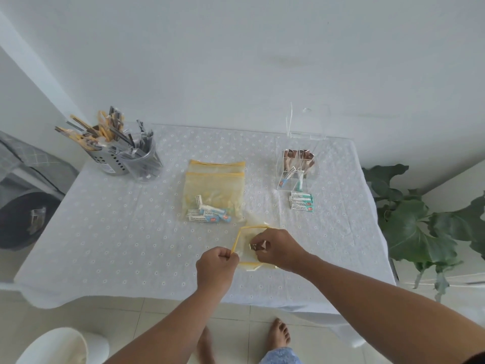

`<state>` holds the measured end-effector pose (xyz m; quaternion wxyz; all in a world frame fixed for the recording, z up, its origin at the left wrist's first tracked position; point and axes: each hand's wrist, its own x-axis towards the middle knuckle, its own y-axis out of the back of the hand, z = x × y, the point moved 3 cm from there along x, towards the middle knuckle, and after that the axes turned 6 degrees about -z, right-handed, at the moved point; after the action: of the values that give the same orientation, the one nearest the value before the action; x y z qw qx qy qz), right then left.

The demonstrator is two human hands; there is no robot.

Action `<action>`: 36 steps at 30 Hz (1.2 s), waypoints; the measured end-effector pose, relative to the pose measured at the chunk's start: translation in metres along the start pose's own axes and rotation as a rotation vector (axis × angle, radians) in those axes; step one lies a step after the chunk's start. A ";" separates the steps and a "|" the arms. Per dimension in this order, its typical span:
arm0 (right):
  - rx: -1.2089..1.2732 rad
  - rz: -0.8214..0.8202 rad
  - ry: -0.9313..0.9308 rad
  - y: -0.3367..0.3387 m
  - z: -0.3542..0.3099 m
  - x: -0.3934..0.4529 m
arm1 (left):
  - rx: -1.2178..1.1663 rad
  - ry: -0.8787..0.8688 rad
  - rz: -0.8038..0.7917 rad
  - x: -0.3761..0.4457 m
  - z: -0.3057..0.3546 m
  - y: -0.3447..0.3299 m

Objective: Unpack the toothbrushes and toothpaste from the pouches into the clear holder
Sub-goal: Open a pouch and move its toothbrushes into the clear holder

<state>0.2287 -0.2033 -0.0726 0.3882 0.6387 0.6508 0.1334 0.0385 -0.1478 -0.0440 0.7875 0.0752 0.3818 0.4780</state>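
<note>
A yellow mesh pouch is held open above the table's front edge. My left hand pinches its yellow rim on the left. My right hand reaches into the opening, fingers closed on a small brown-and-white wrapped item. Two more yellow pouches lie stacked in the table's middle, the upper one showing toothpaste tubes inside. At the right stands the clear holder with brown-topped toothbrush packets upright in it. Loose toothpaste tubes lie just in front of the holder.
A metal perforated cup and a clear cup full of packaged utensils stand at the back left. A clear acrylic stand sits at the back right. A leafy plant grows beside the table's right edge. A white stool is at lower left.
</note>
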 end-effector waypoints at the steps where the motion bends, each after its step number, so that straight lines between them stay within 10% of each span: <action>1: 0.043 0.047 0.048 0.005 -0.001 -0.005 | -0.003 0.003 0.003 0.001 0.000 0.000; 22: 0.779 0.934 -0.142 0.193 0.013 0.026 | 0.057 -0.026 -0.007 0.012 0.022 -0.012; 36: 0.758 0.977 -0.355 0.200 0.021 0.077 | 0.032 0.001 0.016 0.019 0.017 -0.002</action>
<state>0.3976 -0.1084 0.0218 0.1318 0.9668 0.2125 -0.0522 0.0558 -0.1293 -0.0428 0.7819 0.0907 0.3894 0.4783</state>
